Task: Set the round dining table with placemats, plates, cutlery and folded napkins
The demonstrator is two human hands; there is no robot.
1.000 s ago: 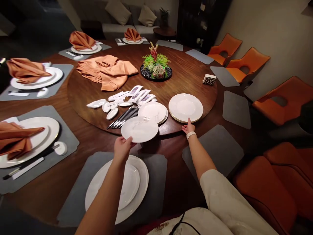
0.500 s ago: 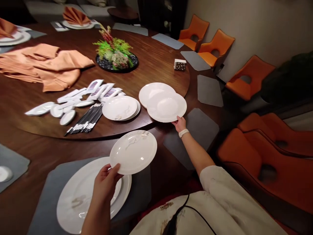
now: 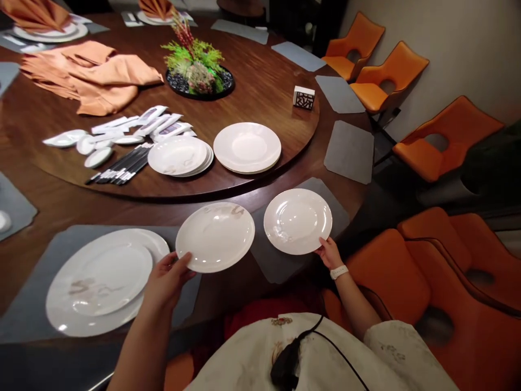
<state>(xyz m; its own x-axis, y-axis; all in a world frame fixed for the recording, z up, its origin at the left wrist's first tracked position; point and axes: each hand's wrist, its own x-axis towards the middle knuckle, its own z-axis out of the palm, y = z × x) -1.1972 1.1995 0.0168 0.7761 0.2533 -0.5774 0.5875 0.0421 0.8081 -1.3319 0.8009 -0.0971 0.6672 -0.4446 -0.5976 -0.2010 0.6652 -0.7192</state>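
My left hand (image 3: pixel 169 274) pinches the near-left rim of a white plate (image 3: pixel 215 239) with a faint grey-brown pattern, thumb on top. In my right hand (image 3: pixel 329 253), gripped by its near-right rim, is another white plate (image 3: pixel 298 221), over a grey placemat (image 3: pixel 268 264). Left of my left hand, a smaller white plate (image 3: pixel 118 279) lies on a larger plate (image 3: pixel 61 315), both on a grey placemat (image 3: pixel 36 288). On the raised round board rest a stack of white plates (image 3: pixel 247 146) and a stack of smaller patterned plates (image 3: pixel 178 156).
Black chopsticks (image 3: pixel 122 164), small white dishes (image 3: pixel 99 157), wrapped packets (image 3: pixel 152 122) and orange napkins (image 3: pixel 101 81) lie on the round board (image 3: pixel 260 92). A plant centrepiece (image 3: pixel 197 68) and a small white holder (image 3: pixel 304 98) stand farther back. Orange chairs (image 3: pixel 386 266) line the right side.
My right hand has drawn its plate off the stack, toward me and to the right, over the placemat. My left hand still holds its plate. The view has shifted.
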